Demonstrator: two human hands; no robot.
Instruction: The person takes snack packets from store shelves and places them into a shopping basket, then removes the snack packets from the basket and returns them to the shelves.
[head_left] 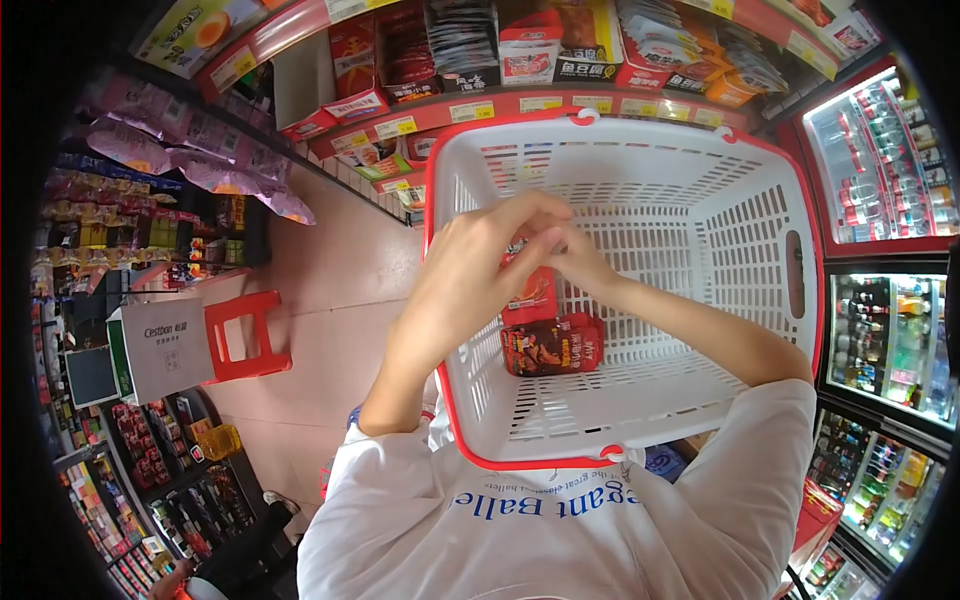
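Note:
A white shopping basket (690, 395) with a red rim is in front of my body, its near rim against my white shirt. My left hand (490, 250) is over the basket's left part, fingers curled and thumb close to the fingertips. Touching or nearly touching it, my right hand (582, 258) is bent inward, its fingers partly hidden. Both look closed in a pinch; anything between them is too small or covered to make out. Below them are a red packet (532, 298), partly covered by my left hand, and a dark red snack bag (545, 348).
Ahead, a shelf (480, 108) bears boxes of small snack packets. Hanging bags (200, 165) line the left, near a red stool (245, 338) and a Cestbon carton (162, 350). Drink fridges (880, 345) stand at the right. Another person's dark-clothed leg (250, 550) shows at lower left.

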